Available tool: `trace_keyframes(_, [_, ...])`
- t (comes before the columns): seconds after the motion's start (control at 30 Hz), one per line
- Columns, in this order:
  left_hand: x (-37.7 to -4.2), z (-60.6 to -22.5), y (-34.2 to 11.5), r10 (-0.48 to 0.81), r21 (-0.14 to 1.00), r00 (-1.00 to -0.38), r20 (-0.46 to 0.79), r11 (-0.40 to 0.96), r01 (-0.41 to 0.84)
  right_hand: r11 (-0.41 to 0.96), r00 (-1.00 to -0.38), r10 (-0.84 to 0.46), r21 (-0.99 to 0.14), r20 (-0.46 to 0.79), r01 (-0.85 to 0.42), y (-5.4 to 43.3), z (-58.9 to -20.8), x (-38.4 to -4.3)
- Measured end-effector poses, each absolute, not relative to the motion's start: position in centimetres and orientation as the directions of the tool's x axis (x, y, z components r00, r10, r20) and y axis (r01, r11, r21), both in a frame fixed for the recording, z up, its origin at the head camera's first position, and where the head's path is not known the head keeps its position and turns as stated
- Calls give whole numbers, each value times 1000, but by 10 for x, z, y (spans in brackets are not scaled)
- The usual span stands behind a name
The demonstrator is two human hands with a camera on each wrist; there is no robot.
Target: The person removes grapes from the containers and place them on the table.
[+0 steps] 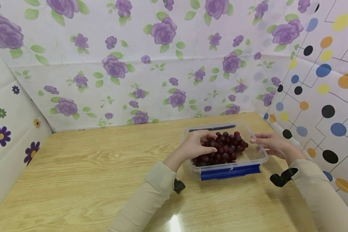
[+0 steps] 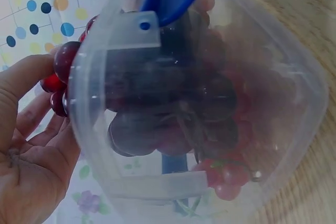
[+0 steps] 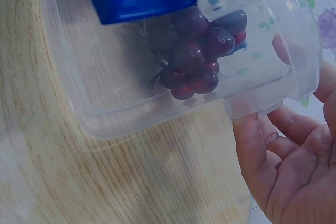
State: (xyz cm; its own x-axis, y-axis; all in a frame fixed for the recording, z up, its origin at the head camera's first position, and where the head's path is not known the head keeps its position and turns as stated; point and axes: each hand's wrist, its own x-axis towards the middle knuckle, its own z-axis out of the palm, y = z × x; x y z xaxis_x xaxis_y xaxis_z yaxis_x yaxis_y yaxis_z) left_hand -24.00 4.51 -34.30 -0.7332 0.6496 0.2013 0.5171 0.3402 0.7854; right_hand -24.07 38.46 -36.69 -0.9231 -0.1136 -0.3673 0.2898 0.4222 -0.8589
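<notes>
A clear plastic box (image 1: pixel 251 155) with blue side latches (image 1: pixel 230 172) stands on the right half of the table, no lid on top. Dark red grapes (image 1: pixel 227 146) lie inside, mostly toward its left and middle. My left hand (image 1: pixel 192 145) reaches over the box's left side, thumb and fingers around the grapes. The left wrist view shows that hand (image 2: pixel 37 145) with grapes between thumb and fingers, partly behind the translucent wall. At the right end, my right hand (image 1: pixel 274 145) grips the rim; in the right wrist view, its fingers (image 3: pixel 249 145) are under the rim's lip.
A wood-grain table (image 1: pixel 90 174) extends left of the box. Behind it hangs a floral sheet (image 1: pixel 150 80); a dotted sheet (image 1: pixel 316 96) stands close beside the right hand. Black wrist cameras (image 1: pixel 178 186) sit below both wrists.
</notes>
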Motion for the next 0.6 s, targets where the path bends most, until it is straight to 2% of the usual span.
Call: trace_keyframes(0.6, [-241, -325, 40, 583, 846, -773, 249, 258, 467, 404, -922, -119, -866, -369, 294, 387, -371, -241])
